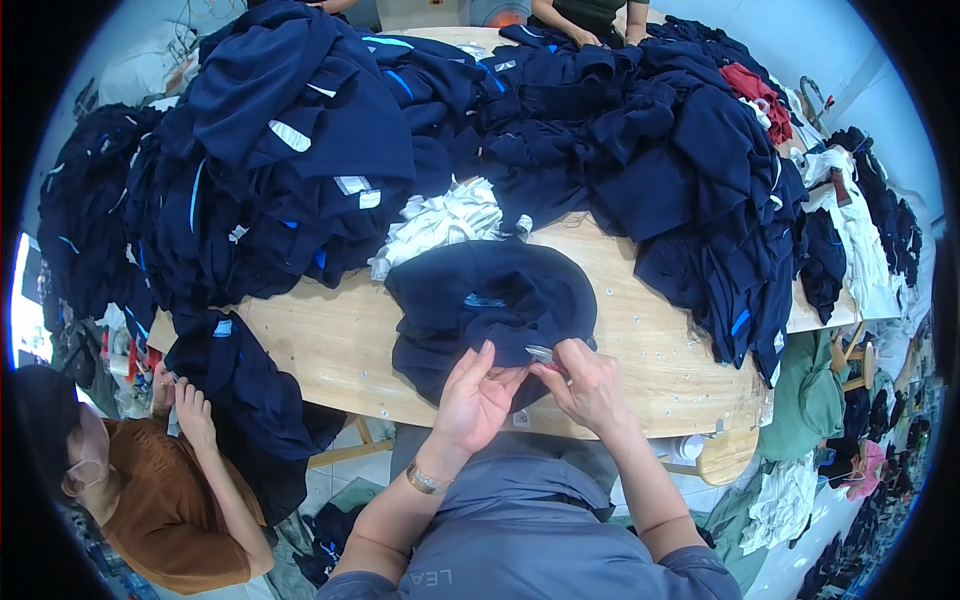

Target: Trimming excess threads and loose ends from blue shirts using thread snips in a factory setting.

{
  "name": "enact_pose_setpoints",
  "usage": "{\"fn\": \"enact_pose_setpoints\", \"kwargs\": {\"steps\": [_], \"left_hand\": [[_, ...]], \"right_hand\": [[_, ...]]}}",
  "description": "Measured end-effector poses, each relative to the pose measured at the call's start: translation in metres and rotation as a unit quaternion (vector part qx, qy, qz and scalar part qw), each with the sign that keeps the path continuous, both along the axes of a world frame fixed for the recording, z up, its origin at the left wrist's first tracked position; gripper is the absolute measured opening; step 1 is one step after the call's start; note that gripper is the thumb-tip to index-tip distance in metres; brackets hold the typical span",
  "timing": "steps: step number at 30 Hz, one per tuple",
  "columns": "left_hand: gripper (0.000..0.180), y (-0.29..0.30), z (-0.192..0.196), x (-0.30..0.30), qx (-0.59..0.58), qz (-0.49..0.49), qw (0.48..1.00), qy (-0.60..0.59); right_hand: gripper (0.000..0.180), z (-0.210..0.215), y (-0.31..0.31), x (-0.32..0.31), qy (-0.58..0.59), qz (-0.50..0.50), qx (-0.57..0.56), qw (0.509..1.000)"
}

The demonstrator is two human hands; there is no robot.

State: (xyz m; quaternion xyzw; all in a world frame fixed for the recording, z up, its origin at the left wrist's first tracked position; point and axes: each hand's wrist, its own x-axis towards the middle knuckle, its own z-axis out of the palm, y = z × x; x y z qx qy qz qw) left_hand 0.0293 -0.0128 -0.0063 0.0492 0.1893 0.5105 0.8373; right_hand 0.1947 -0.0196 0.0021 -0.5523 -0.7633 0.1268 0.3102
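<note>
A navy garment (480,265) lies bunched on the wooden table in front of me, with a light blue mark on its upper surface. At its near edge my left hand (472,397) is turned palm up, its curled fingers holding the cloth. Closed around thread snips (540,353), my right hand (585,385) is just to the right of the left fingertips. The snips' silver blades point left over the cloth; their handle is mostly hidden in my fingers.
Large navy garment heaps (290,150) cover the table's far and left sides, with more (700,170) at the right. White strips (440,220) lie behind my garment. A co-worker in a brown shirt (170,500) handles navy cloth at left; another person's hands (600,35) are across the table.
</note>
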Motion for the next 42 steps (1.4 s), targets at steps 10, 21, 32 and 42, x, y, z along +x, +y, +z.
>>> {"fn": "enact_pose_setpoints", "kwargs": {"steps": [10, 21, 32, 42], "left_hand": [[0.029, -0.0001, 0.0008, 0.0007, -0.009, 0.003, 1.000, -0.008], [0.028, -0.0021, -0.0007, 0.0007, -0.005, 0.010, 1.000, -0.013], [0.028, -0.0023, -0.0018, 0.0008, -0.013, 0.013, 1.000, 0.000], [0.031, -0.0033, -0.0004, 0.0033, 0.013, 0.025, 0.999, 0.025]], "right_hand": [[0.029, -0.0004, 0.0016, 0.0005, -0.035, -0.001, 0.029, 0.999], [0.028, 0.0055, 0.0011, -0.0016, -0.020, -0.003, 0.022, 1.000], [0.029, 0.0072, 0.0011, -0.0029, -0.018, 0.000, 0.012, 1.000], [0.029, -0.0014, -0.0018, -0.0022, 0.127, -0.065, -0.034, 0.989]]}}
